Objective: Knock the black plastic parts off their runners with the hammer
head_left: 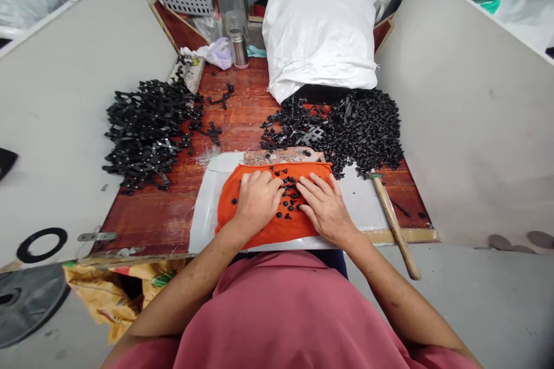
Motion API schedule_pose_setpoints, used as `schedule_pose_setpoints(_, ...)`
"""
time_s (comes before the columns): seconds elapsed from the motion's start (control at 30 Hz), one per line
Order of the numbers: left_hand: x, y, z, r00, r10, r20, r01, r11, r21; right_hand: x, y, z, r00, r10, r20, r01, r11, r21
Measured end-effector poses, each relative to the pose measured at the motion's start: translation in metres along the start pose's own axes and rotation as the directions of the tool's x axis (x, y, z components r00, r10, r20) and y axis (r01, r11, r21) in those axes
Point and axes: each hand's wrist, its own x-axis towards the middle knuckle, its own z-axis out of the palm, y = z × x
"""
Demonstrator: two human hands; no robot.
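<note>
Left hand (257,199), right hand (325,206), loosely touching pieces (289,197)

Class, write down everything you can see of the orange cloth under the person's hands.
The orange fabric cloth is a plain, bright, soft-looking piece, roughly rectangular, spread nearly flat with slight wrinkles. It lies on a white sheet on the reddish wooden table, directly before the person. Small black pieces, plastic by their look, are scattered across its middle. The left hand rests on it with fingers curled, the right hand with fingers stretched out.
</note>
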Motion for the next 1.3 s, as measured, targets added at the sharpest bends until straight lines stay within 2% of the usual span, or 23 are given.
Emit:
schedule_pose_setpoints(0.1,0.01,-0.002,0.002,1.0,-0.009,0.005,0.009,1.0,0.015,0.006,0.001,0.0,0.996,-0.076,0.037,0.075,0.997,0.032)
schedule_pose_setpoints(0.2,0.01,-0.005,0.004,0.999,0.002,0.048,-0.002,1.0,0.005,0.001,0.005,0.001,0.995,-0.097,0.011,0.096,0.993,0.075)
schedule_pose_setpoints(0.3,0.01,-0.006,0.004,0.998,-0.012,0.066,0.014,1.0,-0.027,0.0,0.01,0.002,1.0,0.002,-0.016,-0.001,0.998,0.064)
schedule_pose_setpoints(0.43,0.015,-0.007,0.004,0.994,-0.066,0.088,0.072,0.995,-0.068,0.017,0.014,0.002,0.997,0.08,0.018,-0.079,0.997,-0.021)
schedule_pose_setpoints(0.57,0.011,-0.007,0.001,0.994,-0.016,0.111,0.021,0.999,-0.042,0.028,0.019,-0.003,0.993,0.114,-0.043,-0.115,0.993,-0.033)
schedule_pose_setpoints(0.67,0.003,-0.007,-0.004,0.988,0.055,0.144,-0.045,0.997,-0.067,0.023,0.018,-0.008,0.997,0.031,-0.064,-0.031,1.0,-0.003)
schedule_pose_setpoints(0.73,0.001,-0.006,-0.009,0.986,0.045,0.159,-0.03,0.995,-0.098,0.019,0.017,-0.008,0.999,-0.048,-0.023,0.048,0.999,0.004)
schedule_pose_setpoints(0.8,0.006,-0.006,-0.012,0.989,-0.001,0.148,0.016,0.995,-0.098,0.017,0.015,-0.003,0.999,-0.053,0.003,0.053,0.999,-0.011)
schedule_pose_setpoints(0.87,0.016,-0.005,-0.013,0.992,-0.032,0.121,0.041,0.996,-0.074,0.017,0.016,0.002,1.0,0.002,0.0,-0.002,0.999,-0.039)
schedule_pose_setpoints(1.07,0.045,0.0,0.001,0.995,0.004,0.101,-0.006,1.0,0.022,0.027,0.018,0.005,0.994,0.099,-0.042,-0.102,0.993,-0.065)
schedule_pose_setpoints(1.2,0.045,0.002,0.005,0.996,0.012,0.087,-0.018,0.997,0.07,0.04,0.014,0.0,0.997,0.057,-0.042,-0.06,0.997,-0.054)
schedule_pose_setpoints(1.3,0.039,-0.002,-0.002,0.997,0.029,0.076,-0.034,0.997,0.067,0.048,0.008,0.0,1.0,0.0,-0.018,-0.001,0.997,-0.074)
